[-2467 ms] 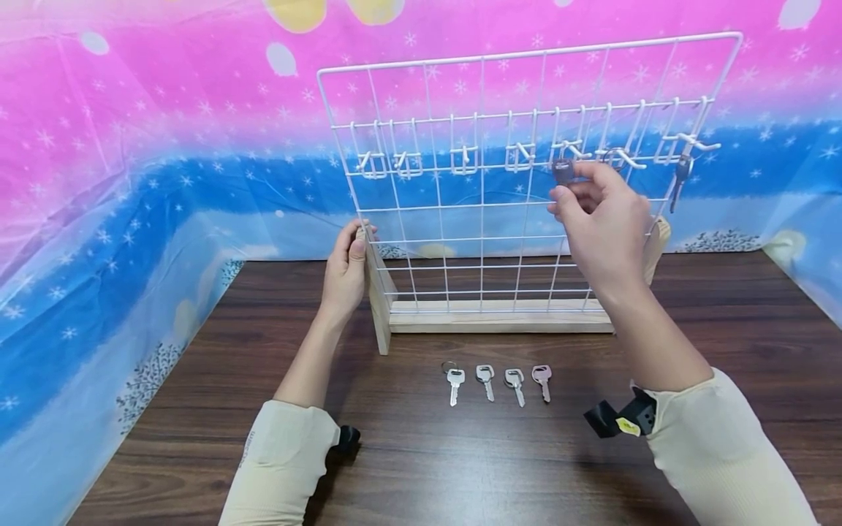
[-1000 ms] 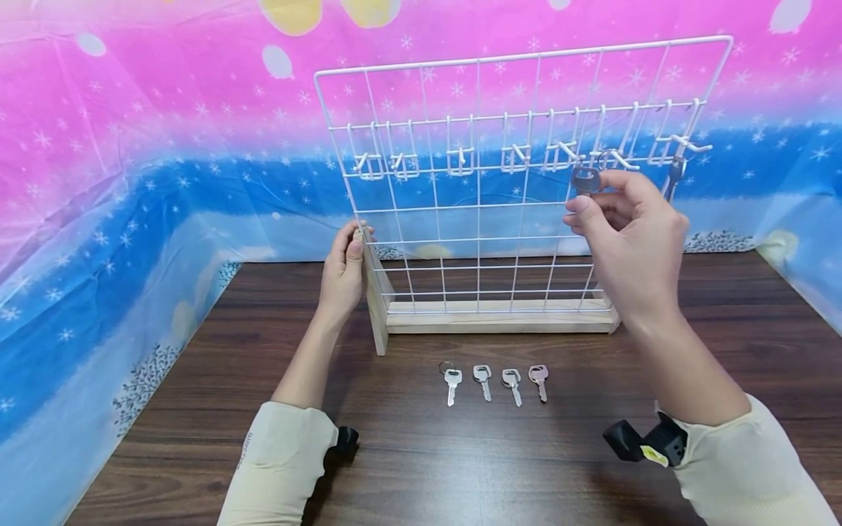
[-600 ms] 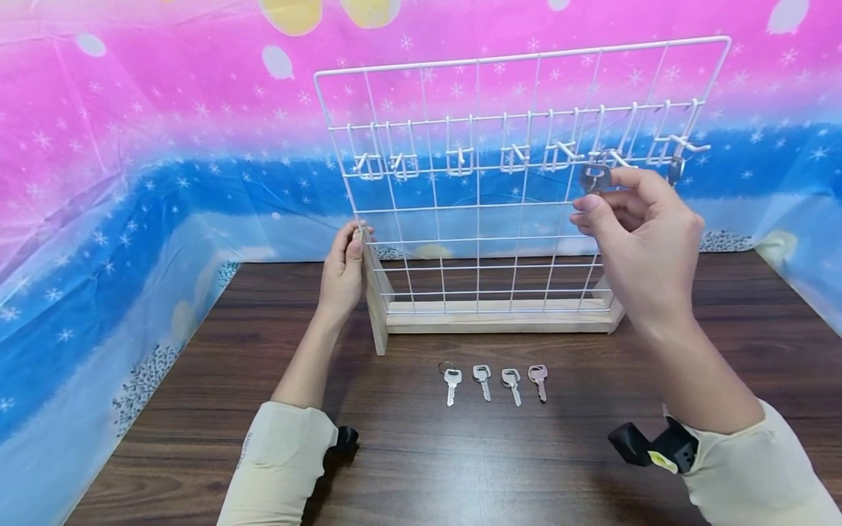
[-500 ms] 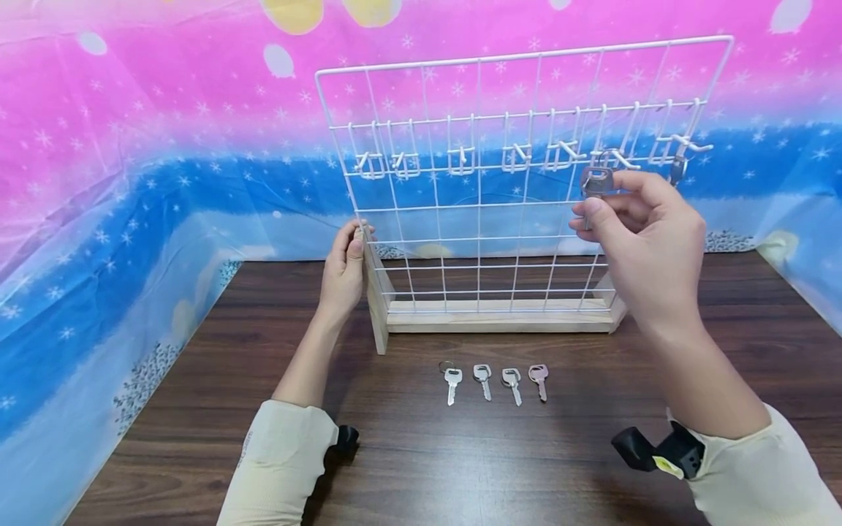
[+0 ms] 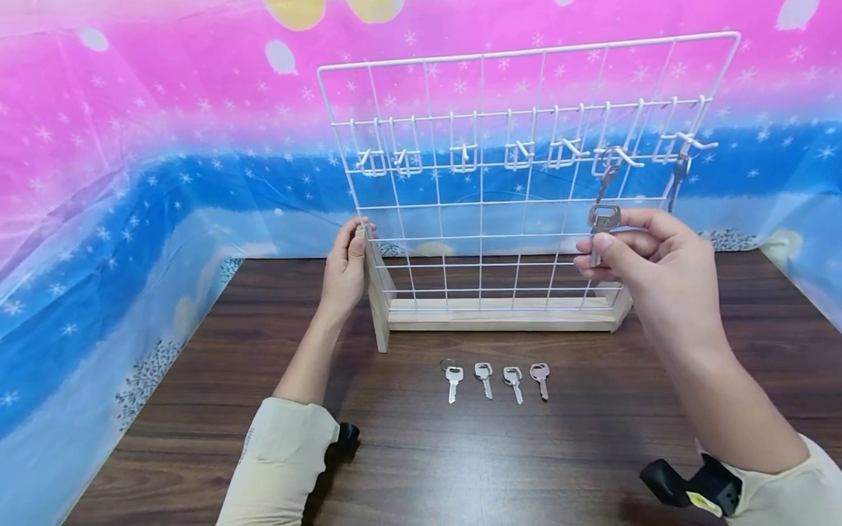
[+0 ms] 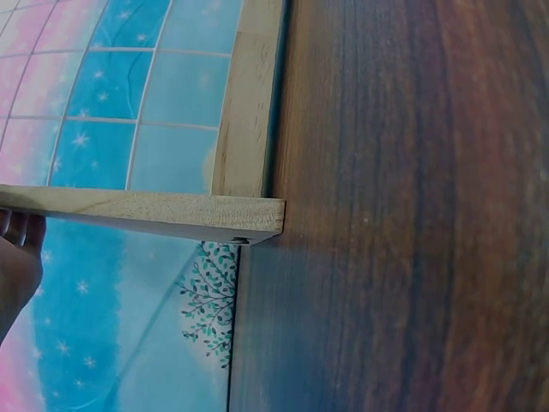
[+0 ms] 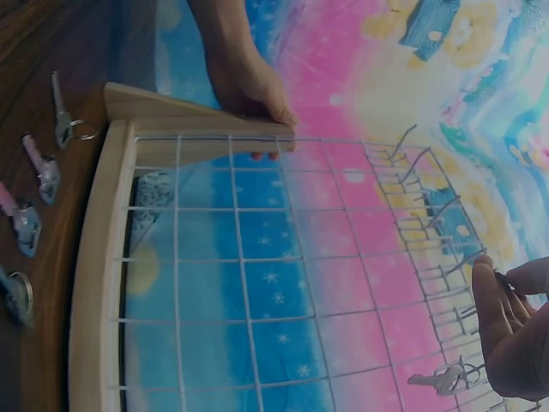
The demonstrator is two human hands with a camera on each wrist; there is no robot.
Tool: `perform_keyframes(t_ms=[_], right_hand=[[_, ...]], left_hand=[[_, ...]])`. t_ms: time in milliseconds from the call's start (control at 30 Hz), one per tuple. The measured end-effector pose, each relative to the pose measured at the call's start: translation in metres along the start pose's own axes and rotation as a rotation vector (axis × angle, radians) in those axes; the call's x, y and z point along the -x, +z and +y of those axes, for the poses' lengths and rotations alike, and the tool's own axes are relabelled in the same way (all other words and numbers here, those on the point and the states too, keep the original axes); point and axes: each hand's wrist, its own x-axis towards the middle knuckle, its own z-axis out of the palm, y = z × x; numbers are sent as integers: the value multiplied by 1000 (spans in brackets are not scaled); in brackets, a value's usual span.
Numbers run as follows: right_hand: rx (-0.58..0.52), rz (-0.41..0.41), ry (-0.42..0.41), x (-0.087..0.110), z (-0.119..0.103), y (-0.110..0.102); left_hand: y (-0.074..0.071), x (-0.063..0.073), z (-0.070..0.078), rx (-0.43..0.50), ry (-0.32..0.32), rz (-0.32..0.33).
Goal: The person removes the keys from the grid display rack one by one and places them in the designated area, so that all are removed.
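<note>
My left hand point(image 5: 345, 267) grips the upper end of the rack's wooden side piece point(image 5: 377, 292), as the left wrist view also partly shows. The white wire rack point(image 5: 480, 201) carries a row of hooks. A silver key point(image 5: 604, 217) is pinched between the thumb and fingers of my right hand point(image 5: 671, 274), in front of the wires and below the hooks. Just above it another key point(image 5: 607, 183) hangs by its ring from a hook point(image 5: 621, 155). One more key point(image 5: 680, 172) hangs at the far right hook point(image 5: 697, 141).
Several keys lie in a row on the dark wooden table, among them a silver one point(image 5: 454, 383) and a pinkish one point(image 5: 540, 380). The rack's wooden base bar point(image 5: 500, 321) stands behind them. A patterned cloth point(image 5: 164, 197) covers the walls.
My right hand has carried its key rightward and then down, from beside a hook to below the row, uncovering the hanging key. My left hand has stayed on the wooden side piece.
</note>
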Motion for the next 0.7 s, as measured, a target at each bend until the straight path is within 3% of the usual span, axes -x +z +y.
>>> perform_keyframes(t_ms=[367,700], right_hand=[[73,-10,69,23,31,-22],[37,-63,180,37,58,-43]], left_hand=[[-1,0,1,-12,-10,6],[0,0,2,-18,-10,2]])
